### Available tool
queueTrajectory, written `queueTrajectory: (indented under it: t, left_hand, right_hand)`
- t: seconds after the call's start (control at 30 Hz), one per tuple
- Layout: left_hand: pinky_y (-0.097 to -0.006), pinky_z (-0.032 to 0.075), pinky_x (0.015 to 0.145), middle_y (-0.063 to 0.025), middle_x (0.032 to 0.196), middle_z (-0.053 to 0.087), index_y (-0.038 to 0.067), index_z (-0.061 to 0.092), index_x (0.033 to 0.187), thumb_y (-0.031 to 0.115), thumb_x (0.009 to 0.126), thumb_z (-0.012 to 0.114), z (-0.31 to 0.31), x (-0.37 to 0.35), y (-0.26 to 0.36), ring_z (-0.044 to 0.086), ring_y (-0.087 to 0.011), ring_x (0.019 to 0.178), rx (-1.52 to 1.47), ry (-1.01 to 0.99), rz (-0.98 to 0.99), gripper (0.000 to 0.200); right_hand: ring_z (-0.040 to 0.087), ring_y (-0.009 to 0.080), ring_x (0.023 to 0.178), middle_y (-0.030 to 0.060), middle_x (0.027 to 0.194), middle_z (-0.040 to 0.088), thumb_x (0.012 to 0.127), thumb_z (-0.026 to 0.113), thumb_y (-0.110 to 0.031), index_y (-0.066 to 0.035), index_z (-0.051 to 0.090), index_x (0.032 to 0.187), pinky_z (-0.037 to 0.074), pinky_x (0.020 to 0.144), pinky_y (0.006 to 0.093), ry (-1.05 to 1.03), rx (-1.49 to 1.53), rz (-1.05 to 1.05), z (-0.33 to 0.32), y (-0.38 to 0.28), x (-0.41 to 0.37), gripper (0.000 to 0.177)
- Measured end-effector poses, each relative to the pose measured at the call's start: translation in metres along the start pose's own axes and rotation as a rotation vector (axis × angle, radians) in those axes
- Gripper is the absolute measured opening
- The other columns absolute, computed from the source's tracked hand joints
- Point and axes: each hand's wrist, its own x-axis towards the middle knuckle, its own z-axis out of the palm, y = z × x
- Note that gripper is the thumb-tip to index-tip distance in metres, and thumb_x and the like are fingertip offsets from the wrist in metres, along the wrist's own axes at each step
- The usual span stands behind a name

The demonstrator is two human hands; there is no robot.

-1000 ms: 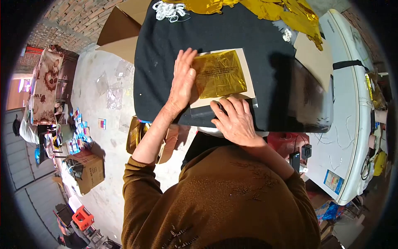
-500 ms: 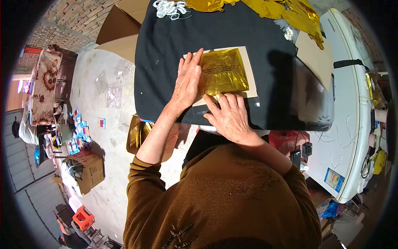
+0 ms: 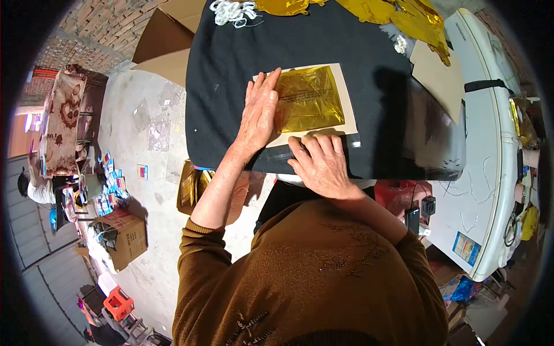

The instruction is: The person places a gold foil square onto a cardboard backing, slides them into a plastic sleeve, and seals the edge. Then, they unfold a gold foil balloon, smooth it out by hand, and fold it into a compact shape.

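A folded sheet of gold foil (image 3: pixel 310 99), with small dark print across it, lies on a pale card (image 3: pixel 350 109). Clear plastic with a shiny edge (image 3: pixel 353 142) shows beyond the card's near side. My left hand (image 3: pixel 258 115) rests flat along the left edge of the foil and card, its fingers stretched out and together. Over the card's near edge lies my right hand (image 3: pixel 321 164), fingers apart and slightly bent, fingertips just below the foil. Neither hand grips anything that I can see. A black cloth (image 3: pixel 222 86) covers the surface beneath.
White string (image 3: pixel 235 12) lies bundled at the far left of the cloth, and loose gold foil (image 3: pixel 398 16) at the far right. Another card (image 3: pixel 443 81) sits at the right edge. An open carton (image 3: pixel 187 190) with gold pieces stands below left; a white appliance (image 3: pixel 470 161) is at right.
My right hand's fingertips have drawn back from the foil's near edge to the card's near edge. The left hand stays nearly in place, and the foil looks flatter.
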Motion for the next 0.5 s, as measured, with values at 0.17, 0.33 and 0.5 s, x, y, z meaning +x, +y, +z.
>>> queueTrajectory:
  t: [0.17, 0.33, 0.5]
  left_hand:
    - [-0.0487, 0.009, 0.128, -0.0220, 0.160, 0.040, 0.006, 0.038, 0.157, 0.046, 0.112, 0.016, -0.0008, -0.0005, 0.0026, 0.023, -0.0410, 0.155, -0.007, 0.004, -0.004, 0.064]
    - [-0.0490, 0.009, 0.128, -0.0221, 0.159, 0.040, 0.006, 0.040, 0.157, 0.046, 0.112, 0.017, -0.0009, 0.0011, 0.0032, 0.023, -0.0412, 0.155, -0.008, -0.002, -0.001, 0.064]
    - [-0.0495, 0.009, 0.128, -0.0223, 0.159, 0.040, 0.006, 0.040, 0.156, 0.045, 0.113, 0.017, -0.0001, 0.0005, 0.0008, 0.024, -0.0413, 0.155, 0.003, -0.008, 0.016, 0.063]
  right_hand:
    - [0.050, 0.0277, 0.108, 0.0089, 0.115, 0.055, 0.083, 0.079, -0.034, -0.012, 0.062, 0.132, 0.040, 0.092, 0.0461, -0.052, -0.024, 0.042, -0.0023, -0.0036, 0.0080, 0.056]
    - [0.051, 0.0267, 0.105, 0.0080, 0.111, 0.055, 0.081, 0.081, -0.033, -0.014, 0.064, 0.131, 0.040, 0.092, 0.0460, -0.039, 0.035, -0.017, -0.0017, -0.0036, 0.0008, 0.056]
    - [0.051, 0.0272, 0.109, 0.0087, 0.116, 0.055, 0.081, 0.081, -0.034, -0.016, 0.063, 0.133, 0.039, 0.093, 0.0453, -0.037, 0.013, 0.031, 0.0027, -0.0035, 0.0032, 0.058]
